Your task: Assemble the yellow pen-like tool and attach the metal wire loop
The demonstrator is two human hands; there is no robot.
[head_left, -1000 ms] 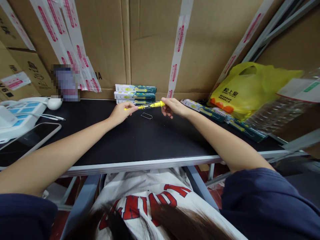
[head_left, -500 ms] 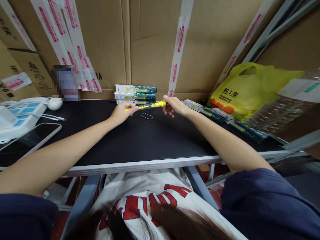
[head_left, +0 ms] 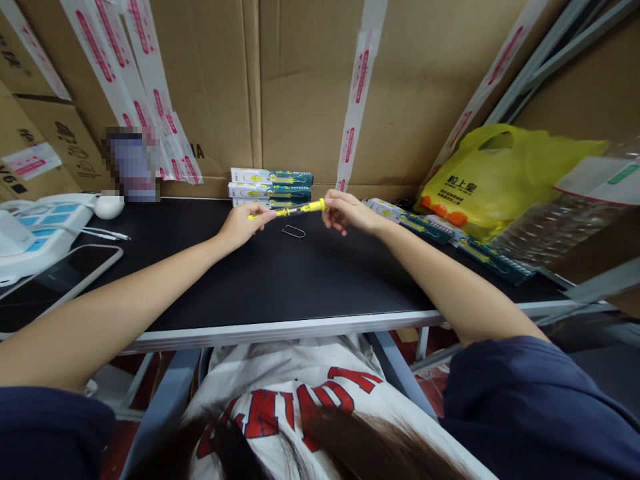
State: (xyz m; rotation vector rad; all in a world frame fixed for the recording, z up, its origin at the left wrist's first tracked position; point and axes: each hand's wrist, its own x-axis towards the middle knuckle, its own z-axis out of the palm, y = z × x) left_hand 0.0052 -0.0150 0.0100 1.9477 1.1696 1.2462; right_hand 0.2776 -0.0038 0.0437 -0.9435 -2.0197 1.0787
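Note:
A slim yellow pen-like tool (head_left: 295, 210) with a clear, dark-looking middle section is held level above the black table, between both hands. My left hand (head_left: 243, 225) pinches its thin left end between thumb and fingers. At the thicker yellow right end, my right hand (head_left: 346, 211) has thumb and forefinger closed on the tip, the other fingers curled loosely below. A bent wire loop (head_left: 293, 231) lies on the table just beneath the tool. Behind the left hand stand stacked slim printed boxes (head_left: 273, 190) picturing a similar yellow tool.
More of these boxes (head_left: 410, 220) lie at right, beside a yellow plastic bag (head_left: 490, 180) and a clear plastic bottle (head_left: 555, 200). At left are a phone (head_left: 60, 277), a white power strip (head_left: 50, 227) and cables. Cardboard (head_left: 305, 87) walls the table's back.
The tool and my right hand have shifted very slightly left. My left hand keeps its pinch on the thin end; the wire loop stays on the table.

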